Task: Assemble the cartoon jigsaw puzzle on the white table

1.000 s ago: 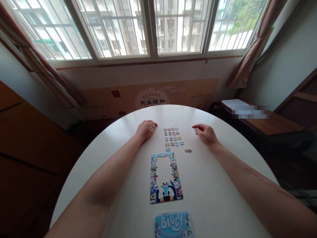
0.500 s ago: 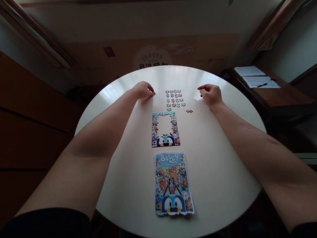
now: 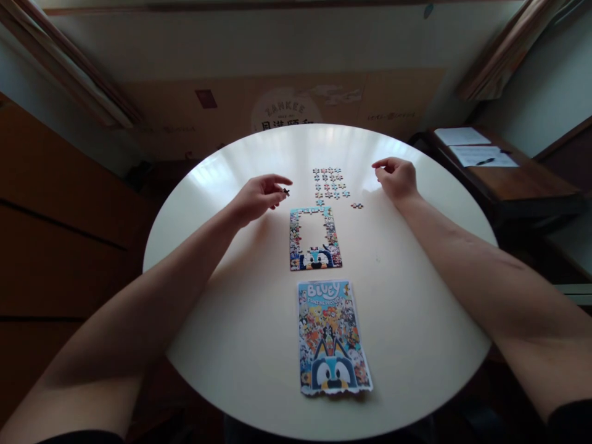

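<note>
My left hand (image 3: pixel 261 198) is closed in a pinch on a small dark puzzle piece (image 3: pixel 286 192), raised off the table just beyond the upper left corner of the puzzle (image 3: pixel 295 243). Its border and lower part are joined, and its middle is open, showing the white tabletop. Loose puzzle pieces (image 3: pixel 326 186) lie in rows behind it. To the right of those rows rests my right hand (image 3: pixel 396 179), fingers curled and no object visible in them. Two or so pieces (image 3: pixel 357 206) lie close together between the rows and my right forearm.
Nearest me on the round white table (image 3: pixel 398 333) lies a printed Bluey picture sheet (image 3: pixel 330 339) with a ragged bottom edge. A brown side table (image 3: pixel 531 185) at the right holds papers (image 3: pixel 483 156) and a pen. Curtains hang at both sides, and a wall stands behind.
My left hand has come nearer and lifted, carrying the puzzle piece from left of the rows toward the puzzle. My right hand stays in nearly the same spot. The view has shifted slightly.
</note>
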